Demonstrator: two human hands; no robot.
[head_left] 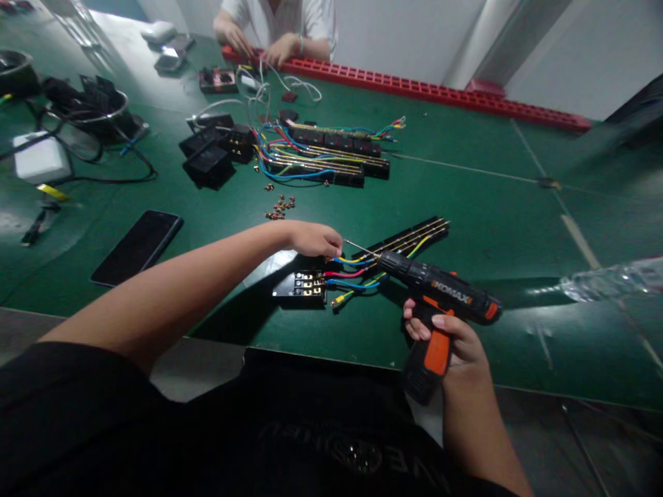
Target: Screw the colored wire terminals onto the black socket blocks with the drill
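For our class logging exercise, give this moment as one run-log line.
right hand: gripping drill | left hand: at wires, near bit | terminal block: on table | small parts: scattered

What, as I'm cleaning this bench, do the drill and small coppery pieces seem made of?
Drill: body probably plastic, dull black and orange, judging by its moulded look. Coppery pieces: likely metal, shiny, given their glints; alloy unclear.

Soft, rather dim light covers the glossy green tabletop (466, 200), with whitish glare at 10 o'clock and a dark shadow at 8 o'clock below the bare left forearm (207, 283). The black cordless drill with an orange grip (440, 283) at 4 o'clock is fairly crisp, its lettering readable, while the shiny clear plastic wrap (611, 279) at 3 o'clock smears and stretches toward the blurred edge.
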